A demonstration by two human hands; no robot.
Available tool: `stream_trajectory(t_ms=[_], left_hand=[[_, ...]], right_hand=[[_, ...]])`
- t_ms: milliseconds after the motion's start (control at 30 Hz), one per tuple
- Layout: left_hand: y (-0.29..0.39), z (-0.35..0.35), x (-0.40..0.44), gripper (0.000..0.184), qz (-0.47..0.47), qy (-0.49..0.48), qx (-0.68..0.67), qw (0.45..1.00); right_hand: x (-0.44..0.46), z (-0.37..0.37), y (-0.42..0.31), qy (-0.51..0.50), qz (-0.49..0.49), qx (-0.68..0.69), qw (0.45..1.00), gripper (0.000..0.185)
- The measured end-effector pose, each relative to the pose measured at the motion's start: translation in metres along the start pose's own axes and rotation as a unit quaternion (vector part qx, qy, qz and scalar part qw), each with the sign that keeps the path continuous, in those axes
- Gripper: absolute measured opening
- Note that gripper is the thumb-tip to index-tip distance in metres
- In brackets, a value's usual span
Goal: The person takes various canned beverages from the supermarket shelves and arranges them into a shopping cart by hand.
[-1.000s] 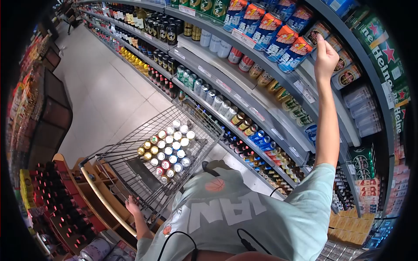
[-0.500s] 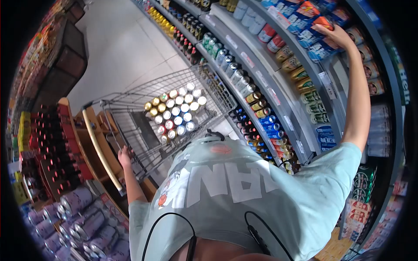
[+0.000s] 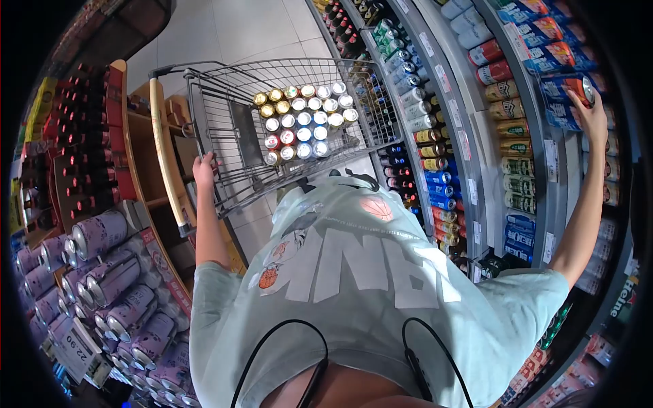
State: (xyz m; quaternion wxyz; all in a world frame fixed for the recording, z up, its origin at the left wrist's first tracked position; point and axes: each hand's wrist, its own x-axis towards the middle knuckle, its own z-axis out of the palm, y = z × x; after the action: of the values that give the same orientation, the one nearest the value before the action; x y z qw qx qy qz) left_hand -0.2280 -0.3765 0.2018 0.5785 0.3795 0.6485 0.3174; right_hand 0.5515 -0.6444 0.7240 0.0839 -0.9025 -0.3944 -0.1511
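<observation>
Well to the right of the shopping cart (image 3: pixel 243 132), as seen from the head-worn camera, holds a blue-and-orange can (image 3: pixel 576 83) at a shelf (image 3: pixel 551 204) with the right hand (image 3: pixel 588 110), bending the fingers around one end, perhaps for a firm grip at full stretch. Cannot tell from this angle whether lifted or resting. On the cart's near side, close to the pale handle (image 3: pixel 168 163), wraps the left hand (image 3: pixel 205 170) around the metal frame, mostly closed, apparently to steady the cart during the sideways stretch. Inside the cart: upright cans (image 3: pixel 304 120), tops up, packed side by side in a rough block, probably for mutual support against tipping. Left of the cart: red-capped bottles (image 3: pixel 102 129) in rows and, nearer the viewer, purple cans (image 3: pixel 105 234) crowded together.
</observation>
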Motion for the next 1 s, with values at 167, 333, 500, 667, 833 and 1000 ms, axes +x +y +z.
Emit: stream_trajectory(t_ms=[167, 333, 500, 667, 833, 1000], left_hand=[[0.019, 0.012, -0.019, 0.015, -0.003, 0.021, -0.028, 0.999], [0.012, 0.004, -0.008, 0.015, -0.017, -0.006, 0.014, 1.000], [0.029, 0.012, -0.017, 0.015, -0.020, 0.017, 0.012, 1.000], [0.019, 0.008, -0.014, 0.016, -0.029, 0.034, 0.012, 0.999], [0.019, 0.008, -0.019, 0.018, -0.011, 0.067, 0.015, 0.998], [0.048, 0.046, -0.088, 0.030, 0.213, 0.303, 0.101, 0.924]], right_hand=[[-0.039, -0.027, -0.036, 0.076, -0.108, -0.092, 0.987, 0.059], [-0.107, 0.003, -0.122, 0.010, -0.159, 0.051, 0.986, 0.062], [-0.160, 0.131, -0.208, -0.044, -0.304, 0.098, 0.947, 0.073], [-0.195, 0.270, -0.253, -0.160, -0.328, 0.202, 0.909, 0.069], [-0.218, 0.378, -0.261, -0.230, -0.389, 0.216, 0.866, 0.069], [-0.246, 0.501, -0.263, -0.285, -0.478, 0.203, 0.806, 0.066]])
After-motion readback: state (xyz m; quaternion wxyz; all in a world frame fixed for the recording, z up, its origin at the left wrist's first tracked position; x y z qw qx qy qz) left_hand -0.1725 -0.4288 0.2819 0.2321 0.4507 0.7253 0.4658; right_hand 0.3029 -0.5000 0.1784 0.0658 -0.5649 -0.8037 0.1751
